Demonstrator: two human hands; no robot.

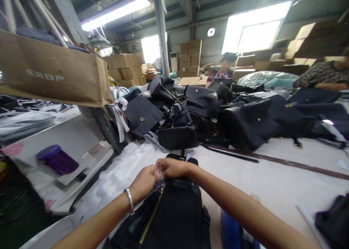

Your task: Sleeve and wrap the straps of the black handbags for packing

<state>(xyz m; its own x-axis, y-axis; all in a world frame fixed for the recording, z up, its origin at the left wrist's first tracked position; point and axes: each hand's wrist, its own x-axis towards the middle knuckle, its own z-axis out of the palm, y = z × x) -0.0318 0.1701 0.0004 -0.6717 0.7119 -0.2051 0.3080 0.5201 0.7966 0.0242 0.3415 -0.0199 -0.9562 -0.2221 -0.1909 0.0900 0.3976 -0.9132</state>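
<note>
A black backpack (181,209) with a gold zipper (152,214) lies on the white table right in front of me. Over its upper left part, my left hand (144,181) and my right hand (170,168) meet, fingers pinched close together. A bit of clear plastic (160,184) shows just below the fingertips, by the zipper's top end. Whatever sits between the fingers is too small or too hidden to make out. A silver bangle is on my left wrist.
Black bags (201,99) are heaped across the far side of the table. A brown strip (272,159) crosses it. At left are a hanging paper bag (51,67) and a purple container (58,159). Two people sit beyond the heap. Cartons (191,58) stand behind.
</note>
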